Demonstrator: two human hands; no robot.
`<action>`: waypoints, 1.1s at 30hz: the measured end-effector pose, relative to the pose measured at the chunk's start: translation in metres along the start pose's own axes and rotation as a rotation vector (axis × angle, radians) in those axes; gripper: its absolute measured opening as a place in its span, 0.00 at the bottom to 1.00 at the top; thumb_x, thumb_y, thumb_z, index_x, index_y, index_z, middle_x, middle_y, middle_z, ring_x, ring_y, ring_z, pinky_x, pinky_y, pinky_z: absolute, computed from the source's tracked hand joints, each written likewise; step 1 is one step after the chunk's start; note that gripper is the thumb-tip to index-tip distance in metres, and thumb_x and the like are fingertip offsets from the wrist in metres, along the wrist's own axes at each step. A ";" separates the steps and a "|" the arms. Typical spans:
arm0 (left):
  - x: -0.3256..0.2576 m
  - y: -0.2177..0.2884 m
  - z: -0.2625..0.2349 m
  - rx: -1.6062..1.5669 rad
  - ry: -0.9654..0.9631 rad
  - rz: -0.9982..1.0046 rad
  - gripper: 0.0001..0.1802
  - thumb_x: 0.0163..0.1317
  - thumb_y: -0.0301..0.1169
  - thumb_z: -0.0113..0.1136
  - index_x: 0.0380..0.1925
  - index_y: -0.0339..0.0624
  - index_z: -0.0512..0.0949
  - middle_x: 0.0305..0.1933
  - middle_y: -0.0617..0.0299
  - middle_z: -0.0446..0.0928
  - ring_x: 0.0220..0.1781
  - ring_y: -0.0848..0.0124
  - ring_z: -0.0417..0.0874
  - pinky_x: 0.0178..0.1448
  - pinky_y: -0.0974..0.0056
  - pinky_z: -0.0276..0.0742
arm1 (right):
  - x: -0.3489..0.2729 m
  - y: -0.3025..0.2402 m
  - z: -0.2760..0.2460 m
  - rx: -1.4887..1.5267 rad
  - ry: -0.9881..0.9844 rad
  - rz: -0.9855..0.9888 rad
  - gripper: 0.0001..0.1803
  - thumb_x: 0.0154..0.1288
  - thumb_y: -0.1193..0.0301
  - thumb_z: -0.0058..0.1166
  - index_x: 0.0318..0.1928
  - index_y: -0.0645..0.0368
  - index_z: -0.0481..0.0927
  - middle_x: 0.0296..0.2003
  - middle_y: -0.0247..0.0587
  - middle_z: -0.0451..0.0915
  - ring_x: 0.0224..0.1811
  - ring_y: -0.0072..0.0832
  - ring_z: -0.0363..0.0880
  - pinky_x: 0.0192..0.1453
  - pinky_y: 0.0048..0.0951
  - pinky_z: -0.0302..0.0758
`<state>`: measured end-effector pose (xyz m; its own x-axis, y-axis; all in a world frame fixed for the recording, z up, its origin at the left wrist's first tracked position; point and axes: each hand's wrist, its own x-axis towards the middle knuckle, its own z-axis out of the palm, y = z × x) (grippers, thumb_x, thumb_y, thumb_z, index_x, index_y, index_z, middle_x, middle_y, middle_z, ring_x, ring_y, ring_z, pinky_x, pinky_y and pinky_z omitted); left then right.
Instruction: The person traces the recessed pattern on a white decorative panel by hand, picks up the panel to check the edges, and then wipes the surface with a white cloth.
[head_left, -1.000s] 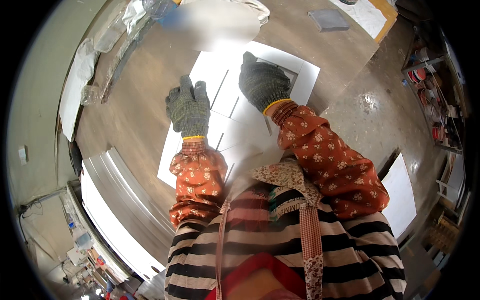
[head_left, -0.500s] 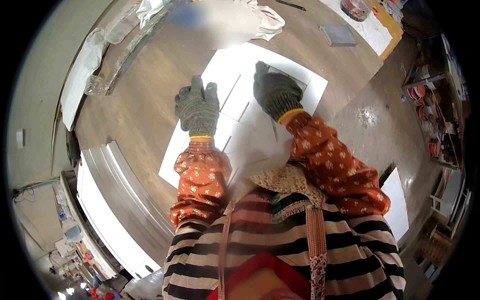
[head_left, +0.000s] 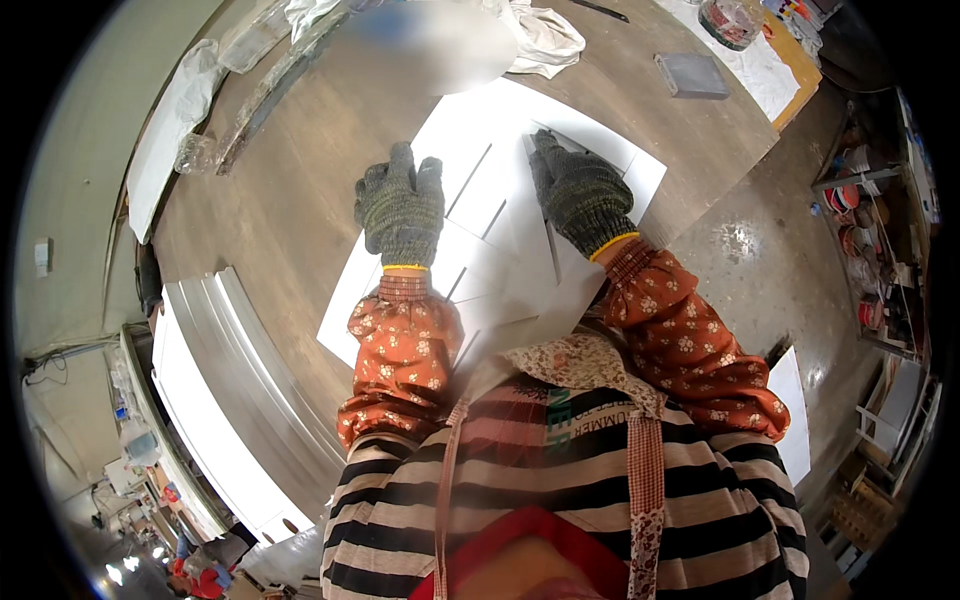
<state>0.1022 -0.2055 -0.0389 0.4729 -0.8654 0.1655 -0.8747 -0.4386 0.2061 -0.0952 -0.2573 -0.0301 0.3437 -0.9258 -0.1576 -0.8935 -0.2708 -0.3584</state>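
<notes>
Item: white panels [head_left: 500, 190], flat sheets stacked and overlapping on a brown wooden bench [head_left: 290, 200]. All places below are given from these panels.

Left hand [head_left: 402, 205]: in a grey knit glove, fingers spread, palm flat on the left part of the panels. It grips nothing.

Right hand [head_left: 580, 192]: in a like glove, fingers extended, lying flat on the right part of the panels beside a dark seam between two sheets. It also grips nothing.

Step in hand, as judged: pressing or aligning the sheets against one another. The next move would seem to call for even pressure from both palms and keeping the edges square along the seams.

Other entries:
- Grey flat rectangular box [head_left: 692, 75], beyond the panels to the right, on the bench.
- Crumpled white cloth [head_left: 545, 40], just beyond the far edge.
- Clear plastic wrapping [head_left: 200, 150], well to the left, at the bench edge.
- Long metal strips [head_left: 250, 370], left of and nearer than the panels, off the bench.
- Round tub [head_left: 728, 20] on a white sheet, far beyond to the right.

No label is readable.
</notes>
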 end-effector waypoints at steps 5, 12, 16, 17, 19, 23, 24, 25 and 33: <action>0.001 -0.003 0.002 -0.033 -0.064 0.009 0.26 0.63 0.54 0.52 0.55 0.52 0.74 0.45 0.57 0.76 0.51 0.57 0.74 0.55 0.48 0.70 | -0.004 0.002 -0.003 0.032 0.042 -0.033 0.21 0.72 0.58 0.37 0.57 0.57 0.69 0.31 0.50 0.83 0.35 0.48 0.83 0.36 0.56 0.76; 0.000 -0.002 0.008 -0.004 0.016 -0.026 0.28 0.61 0.52 0.58 0.58 0.50 0.77 0.43 0.54 0.77 0.51 0.55 0.76 0.56 0.50 0.73 | -0.002 0.000 -0.011 -0.002 -0.010 -0.010 0.25 0.73 0.58 0.41 0.65 0.54 0.66 0.34 0.49 0.84 0.33 0.44 0.84 0.37 0.48 0.79; 0.001 0.003 0.004 0.004 -0.030 -0.046 0.30 0.62 0.54 0.56 0.59 0.50 0.76 0.45 0.53 0.77 0.52 0.54 0.76 0.57 0.49 0.73 | 0.002 0.006 -0.006 0.035 0.024 -0.035 0.23 0.73 0.59 0.41 0.64 0.53 0.68 0.39 0.47 0.84 0.37 0.44 0.84 0.40 0.47 0.80; 0.001 0.003 0.003 0.000 -0.043 -0.049 0.30 0.62 0.54 0.55 0.59 0.50 0.76 0.45 0.53 0.77 0.53 0.54 0.76 0.57 0.49 0.73 | 0.001 0.003 -0.009 0.030 0.003 -0.030 0.23 0.73 0.59 0.41 0.63 0.53 0.68 0.40 0.47 0.84 0.38 0.44 0.85 0.41 0.47 0.80; 0.001 0.002 0.004 0.023 -0.027 -0.043 0.30 0.62 0.55 0.55 0.59 0.50 0.75 0.46 0.53 0.77 0.53 0.54 0.76 0.58 0.48 0.73 | 0.001 0.001 -0.011 0.039 0.044 -0.040 0.22 0.73 0.59 0.41 0.62 0.54 0.69 0.41 0.47 0.84 0.38 0.44 0.85 0.41 0.46 0.80; 0.001 0.002 0.003 0.028 -0.053 -0.025 0.31 0.62 0.55 0.55 0.60 0.51 0.75 0.46 0.52 0.77 0.53 0.54 0.76 0.58 0.48 0.72 | 0.007 0.000 -0.009 0.029 0.042 -0.049 0.21 0.73 0.60 0.41 0.60 0.56 0.69 0.39 0.49 0.83 0.36 0.43 0.84 0.39 0.47 0.80; 0.001 0.002 0.004 0.023 -0.051 -0.023 0.30 0.62 0.55 0.55 0.59 0.51 0.75 0.46 0.52 0.77 0.53 0.54 0.76 0.58 0.48 0.72 | 0.008 0.000 -0.007 0.005 0.047 -0.041 0.21 0.73 0.60 0.41 0.60 0.56 0.69 0.38 0.50 0.83 0.35 0.43 0.84 0.38 0.47 0.80; 0.002 0.001 0.005 0.020 -0.047 -0.022 0.30 0.62 0.55 0.55 0.59 0.50 0.75 0.46 0.52 0.78 0.53 0.54 0.76 0.58 0.48 0.72 | 0.010 0.000 -0.005 -0.017 0.052 -0.038 0.21 0.73 0.60 0.41 0.60 0.57 0.69 0.37 0.51 0.83 0.34 0.44 0.84 0.36 0.48 0.80; -0.001 0.002 0.003 0.015 -0.002 0.000 0.29 0.61 0.53 0.57 0.57 0.49 0.77 0.43 0.53 0.79 0.50 0.54 0.77 0.55 0.49 0.73 | 0.016 0.004 0.013 -0.001 0.152 -0.162 0.23 0.72 0.59 0.42 0.60 0.61 0.68 0.29 0.53 0.83 0.26 0.45 0.83 0.28 0.50 0.78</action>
<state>0.1002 -0.2063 -0.0413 0.4727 -0.8660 0.1635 -0.8763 -0.4422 0.1913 -0.0891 -0.2700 -0.0464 0.4351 -0.8994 0.0429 -0.8306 -0.4193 -0.3665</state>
